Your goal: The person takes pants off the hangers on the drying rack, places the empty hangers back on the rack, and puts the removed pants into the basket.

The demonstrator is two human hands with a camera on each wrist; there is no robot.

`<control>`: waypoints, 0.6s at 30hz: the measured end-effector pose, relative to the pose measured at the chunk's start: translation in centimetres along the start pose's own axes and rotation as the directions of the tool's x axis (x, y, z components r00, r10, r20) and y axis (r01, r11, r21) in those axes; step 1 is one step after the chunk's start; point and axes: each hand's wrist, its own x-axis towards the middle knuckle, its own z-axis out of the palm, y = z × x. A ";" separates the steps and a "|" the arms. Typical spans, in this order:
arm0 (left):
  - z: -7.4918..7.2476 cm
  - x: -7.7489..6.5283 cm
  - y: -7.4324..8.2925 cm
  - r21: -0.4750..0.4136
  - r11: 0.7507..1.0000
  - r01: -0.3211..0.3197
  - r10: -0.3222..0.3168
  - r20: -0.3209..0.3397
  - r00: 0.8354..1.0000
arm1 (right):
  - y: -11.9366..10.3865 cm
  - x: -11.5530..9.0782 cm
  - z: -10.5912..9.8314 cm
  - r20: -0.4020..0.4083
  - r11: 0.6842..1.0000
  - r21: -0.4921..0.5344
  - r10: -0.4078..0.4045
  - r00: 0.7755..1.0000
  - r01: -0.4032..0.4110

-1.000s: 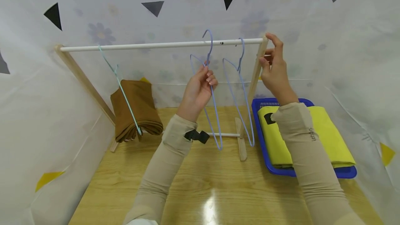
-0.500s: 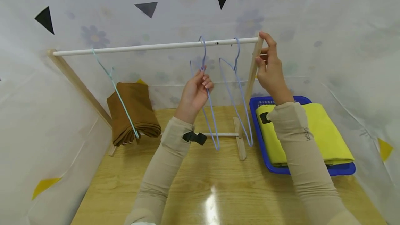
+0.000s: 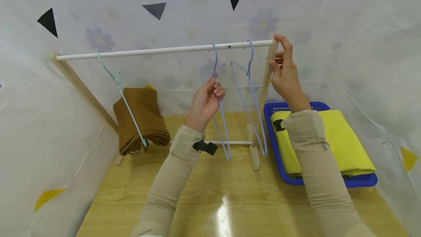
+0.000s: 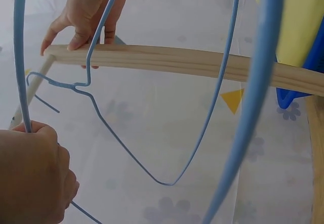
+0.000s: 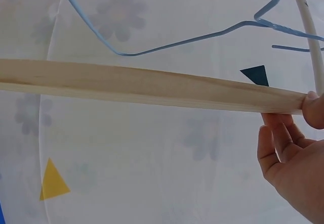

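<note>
one blue hanger (image 4: 254,90) in left fingers (image 3: 218,90); right fingers (image 3: 287,48) grip wooden post (image 3: 267,74)

On your right sleeve (image 3: 314,164), below the cuff (image 3: 303,118), you can read 1 line of small dark lettering (image 3: 323,144). It starts with "Lets"; the characters after that are too small and blurred for you to make out. It runs lengthwise along the fabric.

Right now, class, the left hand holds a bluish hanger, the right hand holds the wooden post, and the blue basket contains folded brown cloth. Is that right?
Not quite: the cloth in the blue basket is yellow, not brown, as the head view shows. The left hand does hold a bluish hanger and the right hand the wooden post.
</note>
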 end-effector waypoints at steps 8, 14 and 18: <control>-0.4 -0.4 0.4 0.012 1.000 -0.016 0.016 0.011 1.000 | -0.3 0.0 0.5 -0.002 1.000 0.006 -0.008 1.000 0.008; -0.8 -0.9 0.6 0.011 1.000 -0.021 0.021 0.009 1.000 | -0.7 -0.3 0.8 0.005 1.000 0.015 -0.014 1.000 0.014; -1.0 -1.2 0.6 0.024 1.000 -0.007 0.006 0.027 1.000 | -0.9 -0.3 0.8 0.010 1.000 0.018 -0.013 1.000 0.013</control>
